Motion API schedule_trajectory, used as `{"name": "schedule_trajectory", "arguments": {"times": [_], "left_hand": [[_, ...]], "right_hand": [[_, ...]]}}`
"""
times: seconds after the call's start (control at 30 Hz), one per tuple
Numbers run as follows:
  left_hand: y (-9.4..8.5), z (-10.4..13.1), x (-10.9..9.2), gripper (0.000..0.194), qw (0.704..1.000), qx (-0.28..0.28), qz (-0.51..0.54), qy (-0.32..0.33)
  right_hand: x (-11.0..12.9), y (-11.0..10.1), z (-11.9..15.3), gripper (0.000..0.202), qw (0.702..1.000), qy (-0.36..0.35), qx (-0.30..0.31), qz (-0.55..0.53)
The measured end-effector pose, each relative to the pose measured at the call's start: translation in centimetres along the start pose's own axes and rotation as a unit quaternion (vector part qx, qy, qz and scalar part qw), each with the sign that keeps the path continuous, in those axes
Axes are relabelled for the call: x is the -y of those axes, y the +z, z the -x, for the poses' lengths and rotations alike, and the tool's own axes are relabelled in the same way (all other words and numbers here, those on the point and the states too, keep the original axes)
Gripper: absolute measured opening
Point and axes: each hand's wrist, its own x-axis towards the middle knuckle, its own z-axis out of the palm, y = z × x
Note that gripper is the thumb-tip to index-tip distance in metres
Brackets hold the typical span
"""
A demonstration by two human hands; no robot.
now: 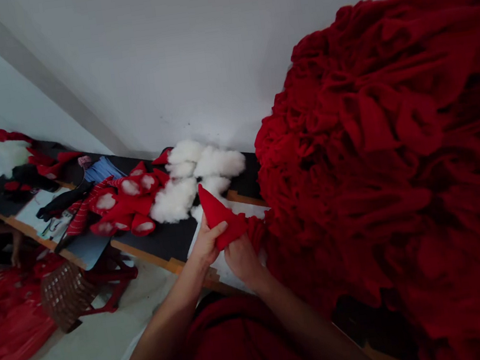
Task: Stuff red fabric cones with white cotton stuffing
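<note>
A pointed red fabric hat [222, 212] is held over the table, its tip pointing up and to the left. My left hand [205, 244] is closed on its left side, with the thumb pressed across the cloth. My right hand [243, 262] reaches into the hat's lower opening, so its fingers are hidden inside. Whether it holds anything in there cannot be seen. Just beyond the hat lie fluffy clumps of white stuffing [175, 200]. To their left sit several red cloth pieces [129, 201] with white stuffing showing at their openings.
A tall heap of red fabric pieces [378, 143] fills the right side, reaching close to my right hand. The dark table [160, 245] has a wooden edge and runs along a white wall [188, 62]. At left are a brown stool [68, 290] and another person's arm [16, 247].
</note>
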Motion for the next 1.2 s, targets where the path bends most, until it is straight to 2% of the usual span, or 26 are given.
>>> {"name": "schedule_trajectory", "arguments": {"times": [0.07,0.2,0.53,0.7,0.9,1.0,1.2], "left_hand": [[0.0,-0.2,-0.1,0.057,0.999,-0.008,0.031,-0.002],[0.1,-0.5,-0.5,0.043,0.994,-0.011,0.093,-0.065],[0.6,0.2,-0.3,0.034,0.995,-0.025,0.075,-0.053],[0.4,0.2,-0.8,0.036,0.995,-0.025,0.074,-0.061],[0.3,0.5,-1.2,0.049,0.998,-0.014,0.038,-0.056],[0.3,0.4,-1.2,0.056,0.998,-0.004,0.024,-0.059],[-0.1,0.3,-0.7,0.055,0.997,0.005,0.022,-0.068]], "right_hand": [[0.4,-0.1,0.4,0.046,0.999,-0.018,-0.018,0.030],[1.1,-0.4,1.1,0.047,0.995,-0.030,-0.063,0.065],[1.0,-0.4,0.7,0.050,0.994,-0.049,-0.008,0.095],[1.4,-0.7,0.6,0.054,0.993,-0.076,0.015,0.091],[1.4,-0.6,-0.1,0.054,0.992,-0.093,0.016,0.080],[1.6,-1.1,-0.7,0.058,0.992,-0.099,0.030,0.066],[1.9,-2.4,-0.8,0.054,0.988,-0.134,0.057,0.054]]}}
